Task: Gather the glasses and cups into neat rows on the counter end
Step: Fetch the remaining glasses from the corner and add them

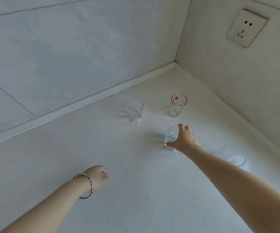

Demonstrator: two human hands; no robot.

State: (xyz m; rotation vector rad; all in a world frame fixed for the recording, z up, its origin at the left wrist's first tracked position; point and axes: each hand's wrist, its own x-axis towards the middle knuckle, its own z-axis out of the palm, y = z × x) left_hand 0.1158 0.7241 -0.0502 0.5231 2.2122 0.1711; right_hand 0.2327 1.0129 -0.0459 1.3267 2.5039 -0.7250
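Left hand (97, 176) hangs over the bare middle of the white worktop (135, 190), fingers curled into a loose fist, grip closed on nothing; two thin bracelets (87, 185) on that wrist. Four clear glasses total, all upright, all toward the worktop's far right corner. Leftmost glass (134, 108) stands near the back edge, apart from the rest. Next, the held glass (171, 137), nearer the middle of the worktop: right hand (184, 139) wraps it from the right side, thumb at its base, fingers over the rim, grip clamped on it. Cannot tell whether it is lifted or resting. Red-printed glass (177, 105) stands closest to the corner. Fourth glass (234, 155) sits by the right edge near the side wall, just behind the right forearm. One wall socket (247, 27) on the right wall above.
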